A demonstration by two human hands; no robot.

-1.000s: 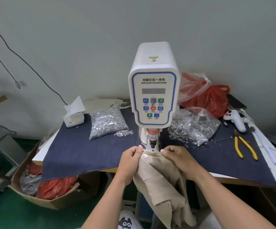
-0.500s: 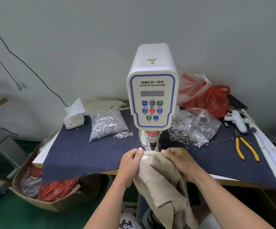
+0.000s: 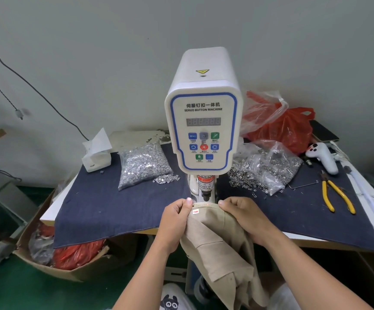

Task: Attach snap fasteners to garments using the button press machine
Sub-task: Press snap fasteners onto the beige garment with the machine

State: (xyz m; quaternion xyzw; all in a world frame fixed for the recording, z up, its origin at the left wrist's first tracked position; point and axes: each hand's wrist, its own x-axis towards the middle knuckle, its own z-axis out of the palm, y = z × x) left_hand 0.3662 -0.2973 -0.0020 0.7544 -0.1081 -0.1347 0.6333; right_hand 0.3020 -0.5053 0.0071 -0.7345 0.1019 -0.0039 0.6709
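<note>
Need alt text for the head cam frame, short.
Both hands, left hand and right hand, grip a beige garment under the head of a white servo button machine. Bags of metal snaps and yellow pliers lie on the table.

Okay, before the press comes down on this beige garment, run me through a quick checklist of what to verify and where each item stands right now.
1. Left hand grips the garment edge: ok.
2. Right hand grips the other side of the edge: ok.
3. Garment edge sits under the press head: ok.
4. Fingertips beside the head, not under it: ok, but close.
5. Snap loaded in the die: cannot tell, hidden by the fabric.
6. Machine display reading: cannot tell, digits unreadable.
</note>
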